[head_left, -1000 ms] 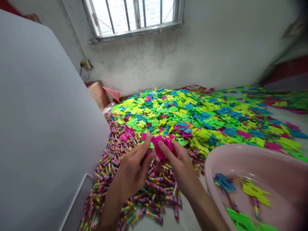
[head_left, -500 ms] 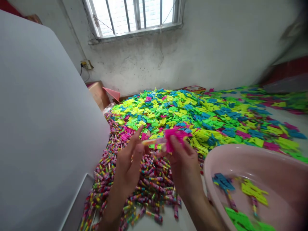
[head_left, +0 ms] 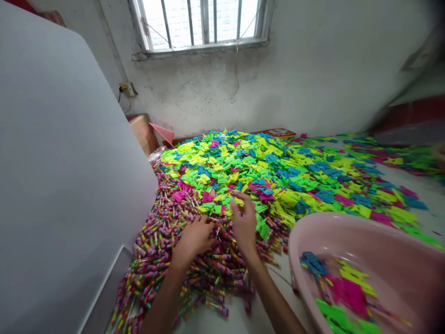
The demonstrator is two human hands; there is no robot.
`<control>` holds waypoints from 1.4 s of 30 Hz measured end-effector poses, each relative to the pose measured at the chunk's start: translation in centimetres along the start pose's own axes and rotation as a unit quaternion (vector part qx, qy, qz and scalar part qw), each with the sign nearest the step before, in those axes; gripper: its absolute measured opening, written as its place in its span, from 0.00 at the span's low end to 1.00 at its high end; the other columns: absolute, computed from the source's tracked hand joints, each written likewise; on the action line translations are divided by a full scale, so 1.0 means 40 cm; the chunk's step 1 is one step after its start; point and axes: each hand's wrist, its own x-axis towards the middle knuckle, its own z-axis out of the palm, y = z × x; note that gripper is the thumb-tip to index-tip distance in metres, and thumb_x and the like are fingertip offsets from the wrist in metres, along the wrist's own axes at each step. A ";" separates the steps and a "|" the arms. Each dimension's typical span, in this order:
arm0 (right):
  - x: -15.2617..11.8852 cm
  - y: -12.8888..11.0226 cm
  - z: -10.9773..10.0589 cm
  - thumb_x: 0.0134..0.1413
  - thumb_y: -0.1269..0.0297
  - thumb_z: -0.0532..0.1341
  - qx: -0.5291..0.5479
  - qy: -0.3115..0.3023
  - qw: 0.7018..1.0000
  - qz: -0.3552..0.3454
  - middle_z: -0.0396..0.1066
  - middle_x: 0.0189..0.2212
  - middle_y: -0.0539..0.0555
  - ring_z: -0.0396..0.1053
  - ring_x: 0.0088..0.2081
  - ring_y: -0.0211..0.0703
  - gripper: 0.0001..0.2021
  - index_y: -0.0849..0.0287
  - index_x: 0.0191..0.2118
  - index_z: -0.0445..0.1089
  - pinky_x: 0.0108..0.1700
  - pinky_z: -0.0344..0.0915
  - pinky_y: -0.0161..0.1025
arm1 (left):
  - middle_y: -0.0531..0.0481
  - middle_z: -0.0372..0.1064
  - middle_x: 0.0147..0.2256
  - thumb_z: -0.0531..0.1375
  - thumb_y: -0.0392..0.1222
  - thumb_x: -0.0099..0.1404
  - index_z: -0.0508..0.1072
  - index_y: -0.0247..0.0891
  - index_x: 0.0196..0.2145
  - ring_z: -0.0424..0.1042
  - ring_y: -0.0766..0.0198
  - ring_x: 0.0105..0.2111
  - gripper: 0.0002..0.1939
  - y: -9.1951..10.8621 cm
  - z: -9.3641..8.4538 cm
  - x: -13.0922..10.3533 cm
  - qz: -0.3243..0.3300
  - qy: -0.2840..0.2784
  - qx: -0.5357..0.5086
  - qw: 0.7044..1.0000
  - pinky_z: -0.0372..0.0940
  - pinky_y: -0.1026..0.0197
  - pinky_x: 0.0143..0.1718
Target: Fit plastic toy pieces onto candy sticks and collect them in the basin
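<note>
Left hand (head_left: 195,237) reaching over striped tubes (head_left: 160,250), near side; finger grip not determinable. Right hand (head_left: 244,225) hovering near plastic pieces (head_left: 243,160), far side, fingers apart. Tubes likely proving light, stiff, slippery; mid-barrel hold advisable.

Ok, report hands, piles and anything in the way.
Left hand at striped tubes. Right hand by plastic pieces. Grips unclear. Pink tub off right, out of the way.

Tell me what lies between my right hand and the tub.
Green pieces and striped tubes lie between the right hand and the tub, in the head view.
</note>
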 end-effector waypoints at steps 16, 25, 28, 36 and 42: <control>-0.013 0.126 0.047 0.52 0.62 0.64 -0.235 -0.160 0.959 0.016 0.71 0.46 0.66 0.61 0.52 0.64 0.10 0.61 0.39 0.73 0.57 0.52 0.55 | 0.42 0.77 0.36 0.55 0.43 0.69 0.69 0.38 0.43 0.76 0.53 0.36 0.08 -0.030 -0.004 0.020 -0.046 0.054 -0.088 0.994 0.64 0.59 0.35; 0.004 0.069 0.038 0.59 0.53 0.58 0.010 -0.138 0.987 0.079 0.74 0.37 0.59 0.69 0.44 0.54 0.13 0.58 0.38 0.69 0.55 0.59 0.53 | 0.45 0.77 0.37 0.52 0.41 0.71 0.72 0.37 0.43 0.76 0.58 0.37 0.10 -0.032 -0.035 0.029 -0.064 0.231 -0.263 0.935 0.67 0.59 0.39; 0.014 0.023 0.019 0.60 0.44 0.56 0.131 -0.144 0.973 0.124 0.75 0.34 0.56 0.73 0.36 0.49 0.23 0.60 0.48 0.66 0.42 0.69 0.47 | 0.43 0.76 0.46 0.53 0.42 0.71 0.73 0.39 0.49 0.75 0.57 0.46 0.13 -0.023 -0.059 0.016 -0.048 0.269 -0.302 0.913 0.67 0.57 0.46; 0.008 -0.105 -0.074 0.43 0.52 0.74 0.393 -0.146 0.878 0.232 0.76 0.34 0.51 0.74 0.27 0.41 0.24 0.60 0.44 0.72 0.32 0.74 0.39 | 0.50 0.75 0.38 0.63 0.50 0.66 0.75 0.40 0.41 0.76 0.63 0.38 0.11 0.046 -0.138 -0.060 0.016 0.326 -0.515 0.792 0.68 0.67 0.32; 0.005 -0.150 -0.107 0.44 0.56 0.74 0.407 -0.169 0.877 0.192 0.75 0.32 0.50 0.74 0.30 0.41 0.16 0.59 0.36 0.74 0.28 0.75 0.34 | 0.53 0.75 0.36 0.64 0.47 0.66 0.77 0.42 0.40 0.75 0.68 0.35 0.08 0.066 -0.160 -0.091 0.029 0.335 -0.517 0.787 0.69 0.71 0.32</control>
